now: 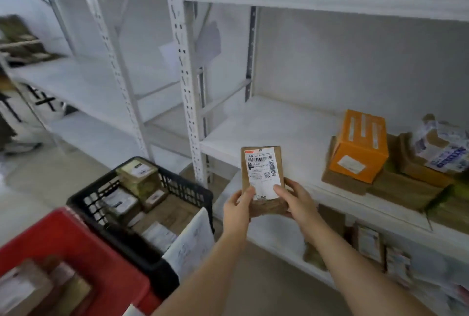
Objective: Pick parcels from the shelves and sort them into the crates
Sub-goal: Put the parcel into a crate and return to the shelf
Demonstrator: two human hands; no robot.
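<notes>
Far left of the grip: a red crate [83, 247] at the lower left corner, cut off by the edge; brown parcels inside it, blurred.
Left of the grip: a black crate [142, 189] just beyond the red one, holding several labelled parcels; their labels are too soft to read. A white sheet [190, 242] hangs on its near wall, the writing unclear.
Left hand [238, 206]: fingers curled round the lower left edge of the small brown parcel [262, 180], thumb on its front.
Parcel: held upright between both hands, in front of the shelf's [266, 133] edge, to the right of the black crate. White label faces up; a barcode and a QR code show, small print illegible.
Right hand [295, 196]: gripping the parcel's lower right edge, thumb pressed on the label.
Right of the grip: an orange box [360, 145] on that shelf, tilted atop flat brown parcels [406, 189]; a taped bundle [444, 145] further right, cut off.
Below right of the grip: more parcels on the lower shelf, blurred.
</notes>
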